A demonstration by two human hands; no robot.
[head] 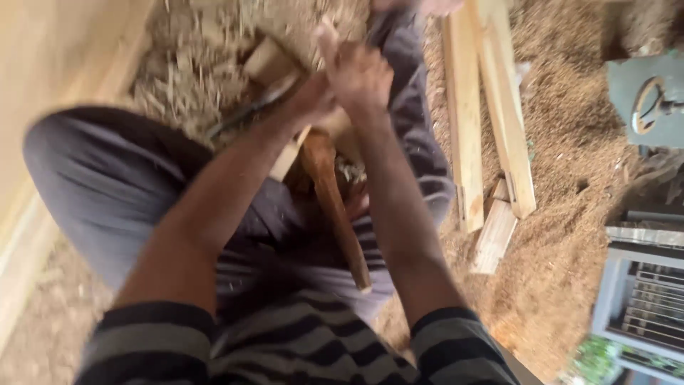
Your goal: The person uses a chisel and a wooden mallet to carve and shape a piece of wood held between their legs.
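Note:
The view is motion-blurred. My left hand (313, 96) and my right hand (360, 71) are raised close together above my lap, both closed around a pale wooden stick (288, 160) that pokes out above the right fist and below the left. Under the hands, a reddish-brown wooden handle (340, 214) slants down between my grey-trousered legs (107, 185). A thin, dark curved metal piece (246, 114) lies just left of my left hand, beside a pale wooden block (267, 60). What the handle ends in is hidden by my hands.
Sawdust and wood chips (570, 178) cover the ground. Two long pale planks (491, 107) and a short offcut (493, 239) lie to the right. A grey-green machine (645, 100) and a metal frame (641, 285) stand at the far right. A pale board (50, 57) runs along the left.

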